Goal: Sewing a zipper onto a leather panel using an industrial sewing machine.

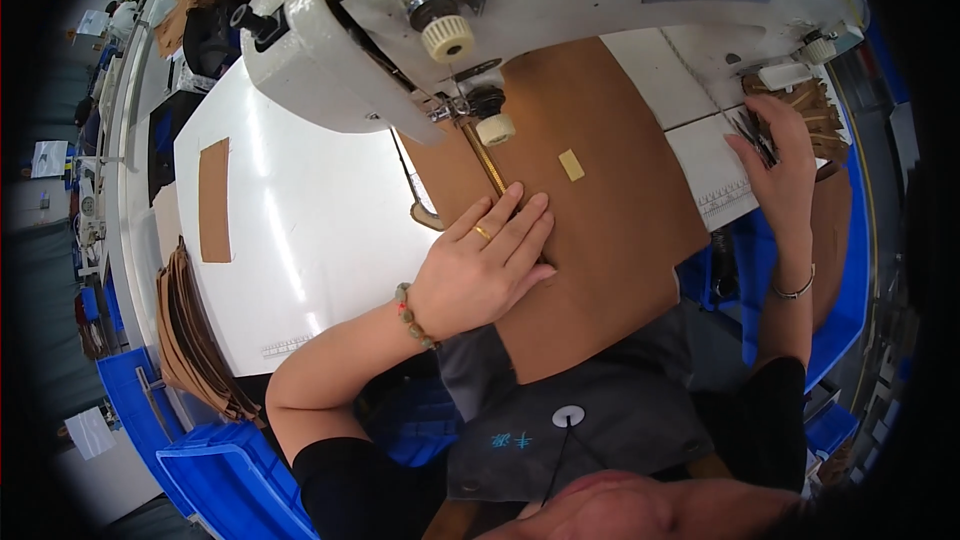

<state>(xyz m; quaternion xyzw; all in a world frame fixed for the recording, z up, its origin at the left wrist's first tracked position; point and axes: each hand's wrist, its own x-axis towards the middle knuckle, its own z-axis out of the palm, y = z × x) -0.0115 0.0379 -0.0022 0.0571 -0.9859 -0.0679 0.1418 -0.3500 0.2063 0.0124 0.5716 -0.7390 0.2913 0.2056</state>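
Observation:
Under the needle area of a white sewing machine (465,105) lies a large brown panel (610,240), with a brass-toned zipper (487,157) running toward the presser foot. My left hand (485,260) rests flat on the panel, fingers stretched over the near end of the zipper. A small yellowish patch (571,165) sits on the panel to the right of those fingers. At the right, my right hand (780,155) pinches dark metal thread snips (754,137) between thumb and fingers, above the table's right edge; their exact shape is partly hidden.
On the white table (300,190) a brown strip (214,200) lies at the left. A stack of brown pieces (190,340) stands at the left edge, above a blue bin (230,475). More brown pieces (815,110) and a blue container (850,310) are at the right.

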